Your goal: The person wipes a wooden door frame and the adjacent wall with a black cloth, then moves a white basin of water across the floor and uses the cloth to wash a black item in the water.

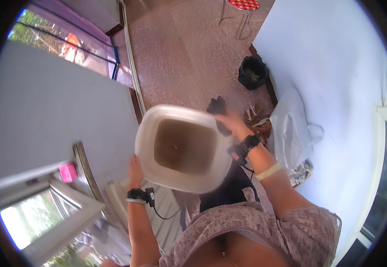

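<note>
A pale plastic basin point(146, 133) holding murky brown water point(186, 145) is held out in front of my body. My left hand point(135, 172) grips its left rim. On the far right side, my right hand point(232, 121) is blurred beside the rim with a dark, crumpled cloth-like item point(217, 106) at its fingers; whether it also grips the basin is hard to tell. Both wrists wear black straps with small boxes and cables.
A bin lined with a black bag point(253, 73) stands by the right wall. Near it are brown shoes point(260, 123), a white sack point(288, 126) and a sneaker point(302, 174). A red patterned stool point(243, 4) is farther off. An open window point(43, 213) is at lower left.
</note>
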Motion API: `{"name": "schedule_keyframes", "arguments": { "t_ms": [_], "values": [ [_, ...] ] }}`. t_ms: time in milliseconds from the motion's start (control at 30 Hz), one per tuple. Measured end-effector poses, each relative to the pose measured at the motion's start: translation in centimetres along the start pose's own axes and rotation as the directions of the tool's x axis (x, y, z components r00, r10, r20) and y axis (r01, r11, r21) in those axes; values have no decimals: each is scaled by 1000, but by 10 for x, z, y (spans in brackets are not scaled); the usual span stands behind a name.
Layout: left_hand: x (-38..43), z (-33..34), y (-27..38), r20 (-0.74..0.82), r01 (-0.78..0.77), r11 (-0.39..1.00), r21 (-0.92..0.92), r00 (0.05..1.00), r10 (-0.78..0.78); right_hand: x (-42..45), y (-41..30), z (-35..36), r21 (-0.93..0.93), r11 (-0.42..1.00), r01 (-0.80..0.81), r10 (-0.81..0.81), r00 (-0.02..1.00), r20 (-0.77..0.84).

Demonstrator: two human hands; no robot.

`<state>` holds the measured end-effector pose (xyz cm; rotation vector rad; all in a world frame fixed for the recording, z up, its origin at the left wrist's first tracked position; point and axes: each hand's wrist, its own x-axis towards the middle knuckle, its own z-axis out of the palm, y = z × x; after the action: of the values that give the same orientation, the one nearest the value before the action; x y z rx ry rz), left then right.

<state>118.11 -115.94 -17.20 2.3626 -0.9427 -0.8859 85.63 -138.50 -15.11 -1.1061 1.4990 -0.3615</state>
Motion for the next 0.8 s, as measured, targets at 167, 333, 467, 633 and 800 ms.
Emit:
{"name": "schedule_keyframes", "arguments": {
  "t_ms": [167,333,467,633,800],
  "values": [
    [99,-12,43,17,-56,998,-20,998,56,81,-36,1,220,975,-44,27,997,78],
    [212,-21,117,125,-159,986,-42,979,163,152,-93,-10,320,946,-45,62,997,-43],
    [312,1,172,113,-299,954,-6,948,298,234,-119,-34,364,931,-11,58,991,-119],
    [448,48,214,219,-356,934,-3,911,349,326,-142,-47,424,897,-121,207,965,-162],
    [570,116,250,290,-474,878,73,852,435,430,-125,-58,556,829,-64,229,946,-231]
  ]
}}
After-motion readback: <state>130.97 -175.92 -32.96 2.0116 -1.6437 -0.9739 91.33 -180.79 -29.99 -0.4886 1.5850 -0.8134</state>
